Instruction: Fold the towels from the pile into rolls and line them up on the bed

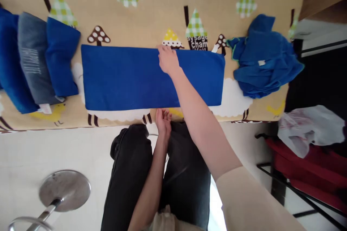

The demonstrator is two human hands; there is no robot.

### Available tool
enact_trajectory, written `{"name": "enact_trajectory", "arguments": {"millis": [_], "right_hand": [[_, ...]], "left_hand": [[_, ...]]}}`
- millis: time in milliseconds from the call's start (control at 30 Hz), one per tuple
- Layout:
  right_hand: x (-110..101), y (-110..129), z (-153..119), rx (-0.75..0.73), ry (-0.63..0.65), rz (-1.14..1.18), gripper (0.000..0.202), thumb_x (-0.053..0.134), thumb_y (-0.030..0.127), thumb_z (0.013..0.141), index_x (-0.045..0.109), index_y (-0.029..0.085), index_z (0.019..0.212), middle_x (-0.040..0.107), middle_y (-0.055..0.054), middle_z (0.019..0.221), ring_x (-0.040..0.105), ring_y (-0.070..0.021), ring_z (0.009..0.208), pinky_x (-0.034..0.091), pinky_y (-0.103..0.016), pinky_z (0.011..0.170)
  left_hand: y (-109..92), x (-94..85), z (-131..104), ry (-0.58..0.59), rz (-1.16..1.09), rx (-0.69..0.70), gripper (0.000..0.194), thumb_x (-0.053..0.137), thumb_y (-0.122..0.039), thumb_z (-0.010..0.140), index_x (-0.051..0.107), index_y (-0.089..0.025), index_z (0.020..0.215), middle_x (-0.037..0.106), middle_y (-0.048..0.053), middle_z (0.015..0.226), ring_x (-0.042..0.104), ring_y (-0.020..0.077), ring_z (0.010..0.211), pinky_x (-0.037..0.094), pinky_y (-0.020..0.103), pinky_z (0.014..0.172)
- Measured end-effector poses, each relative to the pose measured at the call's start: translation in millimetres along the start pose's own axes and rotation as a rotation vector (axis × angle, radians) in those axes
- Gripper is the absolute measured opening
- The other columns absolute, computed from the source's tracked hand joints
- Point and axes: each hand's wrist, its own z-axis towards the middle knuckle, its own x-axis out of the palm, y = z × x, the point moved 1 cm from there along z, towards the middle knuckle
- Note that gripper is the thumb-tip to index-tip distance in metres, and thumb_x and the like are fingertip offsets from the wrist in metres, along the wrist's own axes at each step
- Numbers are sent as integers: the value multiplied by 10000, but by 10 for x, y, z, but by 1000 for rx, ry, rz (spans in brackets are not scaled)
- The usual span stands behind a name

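A long blue towel (127, 77), folded into a flat strip, lies across the patterned tablecloth in front of me. My right hand (168, 59) rests on its far edge near the middle, arm stretched over the cloth and fingers laid on the fabric. At the near edge, my left hand (163, 119) is turned palm up with loosely bent fingers, nothing visible in it. Its fingertips are close to the towel's border; whether they touch it I cannot tell.
To the left stand folded blue towels (61, 56) and a grey one (35, 59). A crumpled blue cloth heap (267, 59) lies to the right. The tablecloth (151, 18) covers the table. Below are a metal stool base (65, 189) and a plastic bag (311, 126) over red fabric.
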Motion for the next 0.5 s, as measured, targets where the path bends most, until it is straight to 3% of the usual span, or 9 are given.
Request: {"name": "enact_trajectory", "arguments": {"millis": [67, 167, 333, 500], "right_hand": [[-53, 24, 130, 86, 5, -29, 384, 385, 200, 1110, 563, 98, 1434, 518, -189, 1553, 398, -338, 1506, 333, -607, 1249], [-148, 52, 283, 142, 39, -41, 267, 531, 178, 1082, 588, 81, 1324, 538, -187, 1535, 384, -328, 1485, 288, -633, 1256], [-263, -34, 426, 184, 125, 7, 270, 658, 293, 1055, 639, 41, 1148, 680, -166, 1353, 432, -355, 1444, 290, -680, 1210], [-271, -98, 463, 259, 33, 165, 96, 635, 283, 1065, 630, 192, 1095, 694, -56, 1259, 538, -221, 1239, 338, -602, 1240]], "left_hand": [[-16, 58, 27, -2, -49, -44, 246, 712, -299, 976, 551, -190, 825, 540, -57, 658, 557, 53, 556, 524, 179, 655], [-41, 128, 45, -29, -76, -83, 317, 782, -281, 932, 510, -195, 795, 344, -116, 531, 390, 36, 432, 418, 154, 530], [-70, 181, 57, -62, -53, -124, 430, 796, -320, 931, 442, -194, 721, 292, -119, 508, 315, 33, 414, 336, 168, 482], [-55, 169, 42, -68, -44, -108, 494, 846, -365, 881, 424, -193, 690, 284, -119, 492, 313, 34, 418, 333, 182, 502]]}}
